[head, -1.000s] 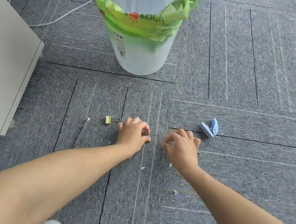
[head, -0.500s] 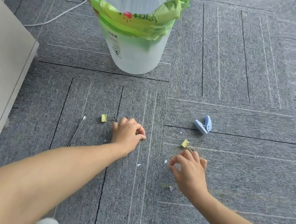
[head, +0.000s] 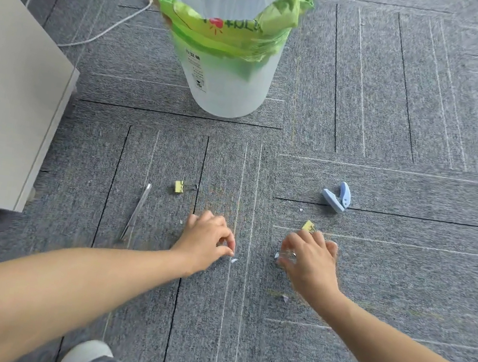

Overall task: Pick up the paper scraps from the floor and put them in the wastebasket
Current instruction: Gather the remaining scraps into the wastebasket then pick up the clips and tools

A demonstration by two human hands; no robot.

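Observation:
The translucent white wastebasket, lined with a green and clear bag, stands on the grey carpet straight ahead. Small white paper scraps lie on the carpet: one just beside my left fingertips, one farther off, one under my right wrist. My left hand is curled low over the floor, thumb and forefinger pinched, with a white bit showing inside the fingers. My right hand is curled too, its fingertips closed round a scrap; that hand is blurred.
Two yellow binder clips, a blue hole punch and metal tweezers lie on the carpet around my hands. A pale cabinet stands at the left, a white cable behind it. My shoes are below.
My right hand moved left and forward to the scrap it had been beside. My left hand slid slightly back toward me, staying curled. The view shifted a little.

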